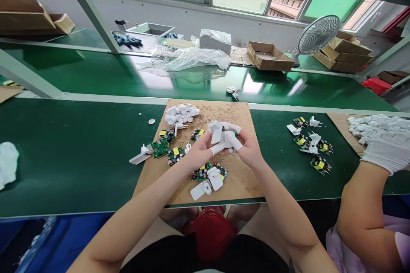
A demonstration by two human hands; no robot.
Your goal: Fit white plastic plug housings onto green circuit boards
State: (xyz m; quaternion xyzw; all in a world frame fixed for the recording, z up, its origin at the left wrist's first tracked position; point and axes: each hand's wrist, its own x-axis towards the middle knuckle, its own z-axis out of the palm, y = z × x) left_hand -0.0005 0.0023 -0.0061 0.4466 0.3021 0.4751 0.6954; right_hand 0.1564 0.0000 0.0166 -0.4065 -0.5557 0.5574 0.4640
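Above the brown board (237, 179), my left hand (205, 147) and my right hand (241, 143), both with white-covered fingertips, meet around a white plastic plug piece (216, 131). The fingers of both hands are closed on it, and a bit of green shows by my right fingers. To the left lie a green circuit board (160, 148) and other boards with yellow parts (176, 153). Nearer to me are white plug pieces (215, 178) beside more boards. A pile of small white pieces (182, 114) sits at the board's back left corner.
At the right, a co-worker's gloved hand (387, 151) rests by a heap of white pieces (378, 126). Several circuit boards (320, 164) lie between us. Behind are a small white part (236, 94), plastic wrap (192, 57), an open carton (270, 56) and a fan (318, 34).
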